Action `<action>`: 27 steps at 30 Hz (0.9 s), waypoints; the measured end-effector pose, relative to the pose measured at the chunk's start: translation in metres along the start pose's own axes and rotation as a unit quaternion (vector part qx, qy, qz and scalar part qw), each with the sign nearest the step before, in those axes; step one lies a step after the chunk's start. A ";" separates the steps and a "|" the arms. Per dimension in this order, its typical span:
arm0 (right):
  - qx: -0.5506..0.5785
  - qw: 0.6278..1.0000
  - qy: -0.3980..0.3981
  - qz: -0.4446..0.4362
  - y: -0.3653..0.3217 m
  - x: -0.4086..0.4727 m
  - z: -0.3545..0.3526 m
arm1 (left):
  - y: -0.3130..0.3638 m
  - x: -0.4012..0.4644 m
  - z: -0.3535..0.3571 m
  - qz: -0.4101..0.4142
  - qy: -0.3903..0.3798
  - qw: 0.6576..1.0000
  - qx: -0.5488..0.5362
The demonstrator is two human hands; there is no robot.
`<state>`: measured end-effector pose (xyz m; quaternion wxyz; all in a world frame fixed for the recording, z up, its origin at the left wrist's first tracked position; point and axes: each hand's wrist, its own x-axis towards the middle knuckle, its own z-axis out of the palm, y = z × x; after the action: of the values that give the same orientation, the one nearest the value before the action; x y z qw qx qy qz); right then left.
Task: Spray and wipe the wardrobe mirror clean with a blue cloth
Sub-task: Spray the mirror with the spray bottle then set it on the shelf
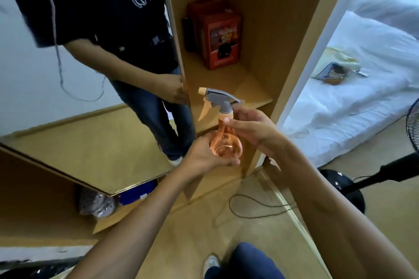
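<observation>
The left hand (209, 154) cups the round base of the orange spray bottle (223, 136) from below, with the fingers curled around it. The right hand (249, 128) pinches the thin neck just under the grey trigger head (221, 99), and no finger is on the trigger. The bottle stands upright in front of the open wardrobe, at about 12 o'clock from the person. Its nozzle points toward 9 o'clock, where the wardrobe mirror (79, 88) is.

I judge that the step in hand is to get a spraying grip. To do it well, the right hand should slide up so that one finger lies on the trigger, while the left hand supports the base until that grip is firm. Then the nozzle should be turned to face the glass squarely, near it but not touching, so the mist lands on the mirror and not on the wooden edge. The bottle seems to hold only little liquid, so it is better to keep it upright.

The mirror is on the wardrobe door at 10 o'clock and reflects the person's dark shirt and jeans. I do not see any blue cloth in either hand. Inside the wardrobe a red box (218, 34) stands on a shelf (238, 84) at 12 o'clock. A bed (362, 88) with white sheets is at 2 o'clock, a black fan stand (353, 188) at 4 o'clock, and a thin cable (256, 208) lies on the wooden floor (192, 233).
</observation>
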<state>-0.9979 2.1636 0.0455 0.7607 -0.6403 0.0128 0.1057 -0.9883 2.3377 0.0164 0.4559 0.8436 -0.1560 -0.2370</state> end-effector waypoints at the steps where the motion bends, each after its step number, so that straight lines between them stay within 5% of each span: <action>1: -0.018 1.000 0.009 -0.012 0.000 0.001 -0.005 | 0.004 0.004 0.001 0.002 0.004 1.000 -0.006; 10: -0.107 0.992 0.063 -0.030 -0.017 0.050 -0.054 | 0.025 0.079 0.013 -0.010 0.043 0.998 -0.037; 18: -0.160 0.986 0.026 -0.035 -0.030 0.115 -0.089 | 0.033 0.152 0.010 -0.035 0.105 0.993 -0.041; 27: -0.162 0.985 -0.019 0.053 -0.016 0.165 -0.109 | -0.007 0.207 0.021 -0.107 0.180 0.970 -0.123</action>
<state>-0.8208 2.0781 0.0155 0.6402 -0.7514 0.0152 0.1588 -0.8256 2.2271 -0.0526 0.5487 0.8216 0.0505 -0.1461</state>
